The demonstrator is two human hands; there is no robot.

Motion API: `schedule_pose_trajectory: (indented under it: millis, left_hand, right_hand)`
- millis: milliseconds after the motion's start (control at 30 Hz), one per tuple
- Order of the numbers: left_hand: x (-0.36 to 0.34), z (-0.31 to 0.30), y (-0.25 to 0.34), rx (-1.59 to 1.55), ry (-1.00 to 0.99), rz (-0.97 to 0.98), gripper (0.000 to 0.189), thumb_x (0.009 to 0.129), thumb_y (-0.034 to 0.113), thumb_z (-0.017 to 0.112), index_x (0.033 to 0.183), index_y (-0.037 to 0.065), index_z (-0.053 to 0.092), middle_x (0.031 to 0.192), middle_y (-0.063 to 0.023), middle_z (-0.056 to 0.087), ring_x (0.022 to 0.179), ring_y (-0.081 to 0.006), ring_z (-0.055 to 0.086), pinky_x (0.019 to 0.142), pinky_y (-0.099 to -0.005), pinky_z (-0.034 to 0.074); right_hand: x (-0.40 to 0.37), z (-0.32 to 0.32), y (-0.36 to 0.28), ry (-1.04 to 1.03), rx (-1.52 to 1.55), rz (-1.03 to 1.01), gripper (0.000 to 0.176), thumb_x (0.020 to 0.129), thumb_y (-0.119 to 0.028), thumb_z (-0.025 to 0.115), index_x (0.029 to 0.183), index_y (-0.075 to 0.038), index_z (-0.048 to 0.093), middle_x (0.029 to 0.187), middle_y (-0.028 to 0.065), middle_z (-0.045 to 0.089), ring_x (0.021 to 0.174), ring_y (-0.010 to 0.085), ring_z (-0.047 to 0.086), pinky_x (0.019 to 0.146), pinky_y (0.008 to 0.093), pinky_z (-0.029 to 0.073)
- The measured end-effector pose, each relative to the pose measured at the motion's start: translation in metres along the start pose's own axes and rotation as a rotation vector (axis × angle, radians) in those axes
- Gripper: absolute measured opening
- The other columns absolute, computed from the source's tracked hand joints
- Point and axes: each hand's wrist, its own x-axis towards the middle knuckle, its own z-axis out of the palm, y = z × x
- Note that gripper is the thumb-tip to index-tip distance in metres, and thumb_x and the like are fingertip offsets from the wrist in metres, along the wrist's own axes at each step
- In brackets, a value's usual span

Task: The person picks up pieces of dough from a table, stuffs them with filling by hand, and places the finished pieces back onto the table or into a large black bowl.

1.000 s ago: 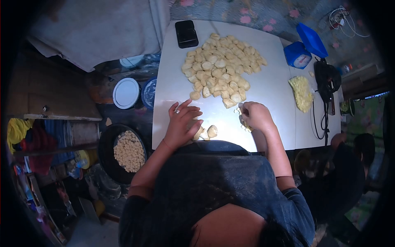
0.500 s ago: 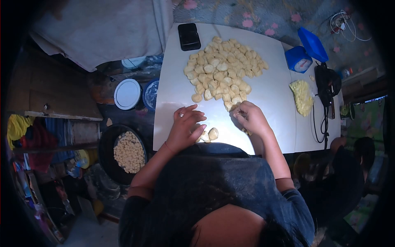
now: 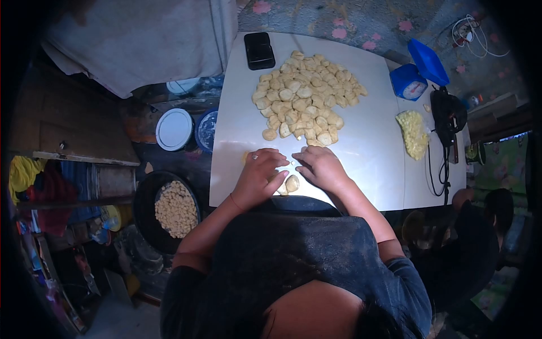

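My left hand (image 3: 261, 175) is over the near part of the table, fingers stretched and apart, holding nothing that I can see. Facing it, my right hand (image 3: 323, 168) has its fingers bent, with a small pale cube (image 3: 293, 163) at its fingertips, in the gap between both hands. Two or so dough pieces (image 3: 291, 183) lie at the table edge beside my left thumb. Just beyond my right hand begins a large heap of round dough pieces (image 3: 307, 93). Another piece (image 3: 245, 156) is partly hidden behind my left hand.
On the white table (image 3: 372, 169) are a black case (image 3: 259, 51), a blue scale (image 3: 409, 82), a bag of yellow bits (image 3: 415, 133) and a black corded device (image 3: 449, 116). A dark basin (image 3: 144, 226) with small dough lumps and lidded tubs (image 3: 174, 129) stand left. Another person (image 3: 468, 248) is at right.
My right hand has moved left and toward my left hand, away from the heap's near edge. The pale cube now shows between the hands. My left hand has shifted slightly right.
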Motion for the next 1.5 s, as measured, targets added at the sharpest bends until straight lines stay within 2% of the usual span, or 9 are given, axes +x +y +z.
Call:
schedule_pose_trajectory:
  millis: [133,233,300,567,867,967,1033,1267,1500]
  left_hand:
    - [-0.004,-0.002,-0.002,0.015,0.022,-0.070,0.020,0.079,0.018,0.066,0.096,0.008,0.065,0.100,-0.0059,0.060,0.105,-0.0247,0.053,0.091,-0.0386,0.035]
    - [-0.004,-0.003,0.002,-0.006,0.055,-0.110,0.019,0.079,0.019,0.067,0.094,0.007,0.066,0.100,-0.0067,0.060,0.104,-0.0252,0.053,0.091,-0.0385,0.037]
    - [-0.004,-0.002,0.006,-0.029,0.070,-0.135,0.018,0.079,0.019,0.067,0.092,0.006,0.066,0.101,-0.0073,0.061,0.104,-0.0257,0.053,0.091,-0.0382,0.038]
    - [-0.002,-0.003,0.010,-0.711,-0.089,-0.390,0.015,0.082,0.015,0.068,0.085,0.001,0.066,0.094,-0.0063,0.059,0.089,-0.0152,0.055,0.082,-0.0281,0.044]
    - [0.002,-0.004,0.009,-0.743,-0.166,-0.441,0.015,0.083,0.014,0.067,0.081,0.000,0.064,0.085,-0.0039,0.057,0.080,-0.0119,0.056,0.073,-0.0246,0.045]
    - [0.006,-0.005,0.011,-0.756,-0.161,-0.440,0.014,0.085,0.014,0.065,0.084,0.000,0.065,0.087,-0.0049,0.058,0.081,-0.0125,0.056,0.074,-0.0252,0.045]
    - [0.007,0.002,0.010,-0.705,-0.121,-0.381,0.014,0.085,0.014,0.064,0.086,0.000,0.066,0.089,-0.0055,0.059,0.082,-0.0128,0.056,0.075,-0.0256,0.045]
    - [0.004,0.003,0.007,-0.647,-0.090,-0.369,0.016,0.088,0.009,0.060,0.100,0.001,0.065,0.097,-0.0059,0.058,0.094,-0.0150,0.054,0.084,-0.0262,0.042]
    - [0.010,0.008,0.011,-0.700,0.041,-0.413,0.014,0.086,0.013,0.062,0.092,0.001,0.065,0.090,-0.0048,0.058,0.085,-0.0126,0.055,0.076,-0.0247,0.043]
  right_hand:
    - [0.005,0.012,0.001,-0.050,-0.053,-0.039,0.014,0.077,-0.019,0.065,0.086,-0.009,0.064,0.084,0.0074,0.060,0.085,0.0278,0.059,0.078,0.0385,0.046]
    - [0.009,-0.002,-0.013,-0.026,0.182,-0.010,0.015,0.075,-0.017,0.066,0.086,-0.008,0.064,0.084,0.0080,0.060,0.083,0.0277,0.059,0.076,0.0375,0.046]
    - [0.011,-0.018,-0.030,0.120,0.244,-0.144,0.016,0.072,-0.016,0.066,0.084,-0.007,0.062,0.083,0.0079,0.059,0.080,0.0274,0.058,0.072,0.0365,0.045]
    - [0.007,-0.023,-0.041,0.252,0.151,-0.351,0.016,0.069,-0.013,0.066,0.081,-0.006,0.059,0.080,0.0065,0.057,0.074,0.0245,0.056,0.068,0.0345,0.043]
    - [0.004,-0.019,-0.044,0.311,0.092,-0.361,0.017,0.066,-0.013,0.066,0.080,-0.007,0.058,0.083,0.0047,0.059,0.074,0.0218,0.056,0.067,0.0320,0.041]
    - [0.006,-0.019,-0.039,0.316,0.133,-0.317,0.015,0.067,-0.013,0.065,0.079,-0.007,0.058,0.083,0.0056,0.060,0.076,0.0235,0.057,0.068,0.0321,0.044]
    - [0.010,-0.019,-0.027,0.305,0.462,-0.165,0.014,0.069,-0.013,0.066,0.078,-0.006,0.059,0.083,0.0078,0.059,0.078,0.0247,0.058,0.071,0.0326,0.046]
    - [0.021,-0.048,0.008,0.285,0.446,0.159,0.010,0.072,-0.005,0.063,0.080,0.000,0.058,0.085,0.0116,0.058,0.084,0.0250,0.058,0.077,0.0318,0.045]
    - [0.016,-0.037,-0.029,0.159,0.193,-0.185,0.014,0.072,-0.011,0.065,0.083,-0.003,0.061,0.087,0.0127,0.059,0.085,0.0285,0.059,0.076,0.0351,0.047]
